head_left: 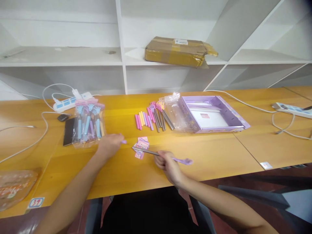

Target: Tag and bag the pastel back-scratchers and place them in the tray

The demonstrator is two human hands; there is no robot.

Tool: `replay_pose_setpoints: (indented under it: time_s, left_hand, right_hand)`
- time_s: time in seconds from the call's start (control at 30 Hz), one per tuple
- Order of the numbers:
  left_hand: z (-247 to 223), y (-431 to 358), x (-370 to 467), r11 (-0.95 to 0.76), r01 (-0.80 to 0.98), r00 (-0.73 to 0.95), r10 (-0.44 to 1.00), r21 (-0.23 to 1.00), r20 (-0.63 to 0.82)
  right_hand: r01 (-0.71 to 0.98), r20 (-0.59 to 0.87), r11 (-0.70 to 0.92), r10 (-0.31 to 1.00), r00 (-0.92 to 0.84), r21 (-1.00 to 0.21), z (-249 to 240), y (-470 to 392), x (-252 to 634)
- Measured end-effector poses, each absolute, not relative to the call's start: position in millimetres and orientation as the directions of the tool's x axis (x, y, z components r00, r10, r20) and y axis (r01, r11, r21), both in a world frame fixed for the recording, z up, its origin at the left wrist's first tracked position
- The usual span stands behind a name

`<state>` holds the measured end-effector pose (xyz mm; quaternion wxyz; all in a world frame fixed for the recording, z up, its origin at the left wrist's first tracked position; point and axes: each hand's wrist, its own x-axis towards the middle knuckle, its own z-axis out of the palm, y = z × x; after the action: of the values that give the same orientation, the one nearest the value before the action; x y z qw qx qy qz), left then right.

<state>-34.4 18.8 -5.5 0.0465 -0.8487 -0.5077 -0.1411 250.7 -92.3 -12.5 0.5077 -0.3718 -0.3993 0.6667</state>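
Note:
My right hand (168,165) is closed around the metal rod of a back scratcher (146,150) whose purple claw end points right. Its bare rod tip lies over a small pile of pink and purple cards (142,143). My left hand (110,144) is closed on a purple handle sleeve (124,142), with only its end showing. Beyond the cards lie several loose pink, yellow and purple handle sleeves (143,120). Beside them are several back scratchers (161,118) with bare metal rods and pink or yellow claws.
Bagged blue-handled back scratchers (89,125) lie at left, over a dark flat object (68,131). A purple open box (220,127) stands at right beside clear plastic wrap (174,113). Power strips (73,101) and white cables are on both sides. A taped carton (175,52) sits on the shelf.

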Motion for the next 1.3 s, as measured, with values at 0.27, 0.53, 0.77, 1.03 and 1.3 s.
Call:
replay_pose_setpoints:
  time_s: [0.27, 0.53, 0.77, 1.03, 1.3]
  left_hand:
    - [-1.5, 37.4, -35.0, -0.088, 0.871, 0.037, 0.993, 0.483, 0.115]
    - [-15.0, 75.0, 33.9, -0.095, 0.718, 0.018, 0.993, 0.689, 0.118]
    - [-14.0, 85.6, 45.1, -0.107, 0.703, 0.053, 0.994, 0.703, 0.098]
    - [21.7, 83.1, -35.1, -0.112, 0.959, 0.032, 0.954, 0.259, 0.297]
    - [18.5, 95.4, -82.1, 0.214, 0.973, -0.231, 0.916, 0.087, 0.328]
  right_hand:
    - [-0.018, 0.170, 0.169, 0.982, -0.086, -0.986, 22.9, -59.7, 347.9]
    - [0.611, 0.230, 0.121, 0.968, 0.103, -0.782, 35.0, 66.0, 346.4]
    - [0.998, 0.060, 0.037, 0.998, -0.034, -0.050, 13.3, 110.0, 315.6]
    - [0.992, 0.115, 0.127, 0.985, -0.126, 0.002, 2.7, 116.7, 316.5]
    - [0.964, 0.247, 0.236, 0.948, -0.202, -0.119, 22.7, 65.0, 311.5]
